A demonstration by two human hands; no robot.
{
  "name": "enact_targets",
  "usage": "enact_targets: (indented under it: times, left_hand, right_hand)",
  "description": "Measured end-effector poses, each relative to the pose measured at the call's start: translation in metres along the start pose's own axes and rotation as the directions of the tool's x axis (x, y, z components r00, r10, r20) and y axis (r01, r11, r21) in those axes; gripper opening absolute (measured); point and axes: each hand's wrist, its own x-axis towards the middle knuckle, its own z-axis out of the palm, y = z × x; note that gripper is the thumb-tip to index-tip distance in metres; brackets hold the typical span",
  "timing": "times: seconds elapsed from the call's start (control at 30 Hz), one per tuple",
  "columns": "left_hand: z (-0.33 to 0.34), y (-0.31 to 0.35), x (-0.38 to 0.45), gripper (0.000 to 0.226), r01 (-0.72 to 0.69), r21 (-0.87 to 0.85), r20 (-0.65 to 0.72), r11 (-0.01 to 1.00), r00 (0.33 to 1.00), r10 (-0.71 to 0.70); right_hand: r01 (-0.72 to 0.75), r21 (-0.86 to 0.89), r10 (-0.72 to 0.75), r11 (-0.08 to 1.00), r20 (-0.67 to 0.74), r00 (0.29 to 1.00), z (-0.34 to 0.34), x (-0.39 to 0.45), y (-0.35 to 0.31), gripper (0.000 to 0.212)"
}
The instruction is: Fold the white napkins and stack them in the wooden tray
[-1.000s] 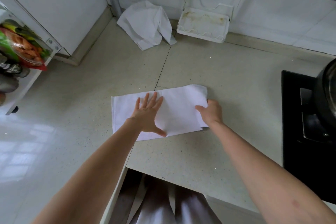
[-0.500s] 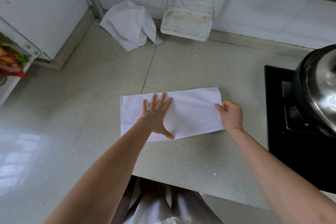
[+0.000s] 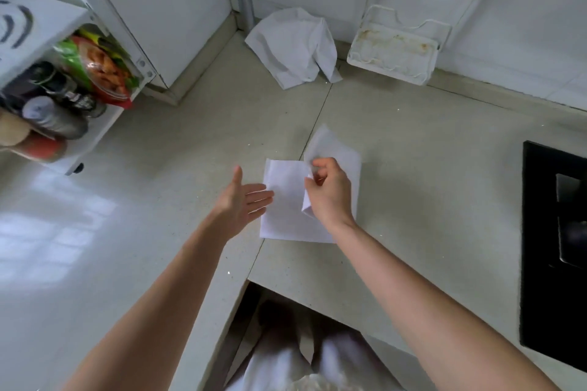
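1. Pale speckled countertop [image 3: 413, 168], black stove [image 3: 552, 247] at its right edge.
2. Rack [image 3: 79, 149] at left with bottles and a snack bag.
3. Crumpled white napkin [image 3: 292, 47] at the back wall, beside a stained white tray [image 3: 394, 54].
4. White napkin [image 3: 286, 200] mid-counter, right part lifted and folding over.
5. Right hand [image 3: 330, 194] fingers curled, pinching the raised flap.
6. Left hand [image 3: 244, 200] flat, fingers straight, tips at the napkin's left edge.

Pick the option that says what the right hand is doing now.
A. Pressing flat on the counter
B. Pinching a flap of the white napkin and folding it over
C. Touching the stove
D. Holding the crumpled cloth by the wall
B: the right hand pinches a raised flap of the white napkin.
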Motion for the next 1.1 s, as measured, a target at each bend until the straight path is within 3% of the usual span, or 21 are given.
enact_targets:
  times: [0.17, 0.4, 0.53, 0.63, 0.73, 0.8, 0.93, 1.1]
  left_hand:
    - [-0.009, 0.005, -0.001, 0.081, 0.024, -0.008, -0.02, 1.0, 1.0, -0.024]
    - [-0.01, 0.01, 0.003, 0.077, 0.027, 0.097, -0.058, 0.995, 0.998, -0.021]
    - [-0.009, 0.01, 0.003, 0.06, 0.003, 0.139, -0.108, 0.99, 0.994, 0.012]
    - [-0.006, 0.004, 0.006, 0.032, -0.046, 0.25, -0.214, 0.967, 0.972, 0.102]
    - [-0.003, -0.004, 0.013, 0.013, -0.118, 0.47, -0.24, 0.875, 0.937, 0.255]
    - [0.003, -0.006, 0.01, 0.021, -0.132, 0.636, -0.221, 0.76, 0.913, 0.343]
    - [0.011, -0.012, 0.007, 0.034, -0.138, 0.769, -0.211, 0.625, 0.867, 0.451]
    - [0.013, -0.013, 0.009, 0.033, -0.145, 0.789, -0.211, 0.597, 0.849, 0.485]
  right_hand:
    - [0.061, -0.223, -0.029, 0.973, 0.144, 0.989, 0.058, -0.017, 0.001, 0.023]
    - [0.138, -0.383, -0.066, 0.913, 0.194, 0.979, 0.08, -0.022, 0.015, 0.017]
    - [0.243, -0.425, -0.127, 0.872, 0.284, 0.95, 0.077, -0.027, 0.02, 0.011]
    - [0.33, -0.44, -0.168, 0.835, 0.366, 0.915, 0.069, -0.031, 0.025, 0.015]
    - [0.334, -0.363, -0.154, 0.87, 0.445, 0.882, 0.049, -0.03, 0.029, 0.023]
    - [0.357, -0.332, -0.195, 0.873, 0.434, 0.88, 0.028, -0.025, 0.032, 0.022]
    - [0.44, -0.502, -0.241, 0.745, 0.412, 0.879, -0.011, -0.008, 0.047, 0.029]
    - [0.612, -0.547, -0.208, 0.571, 0.625, 0.752, -0.031, -0.005, 0.061, 0.042]
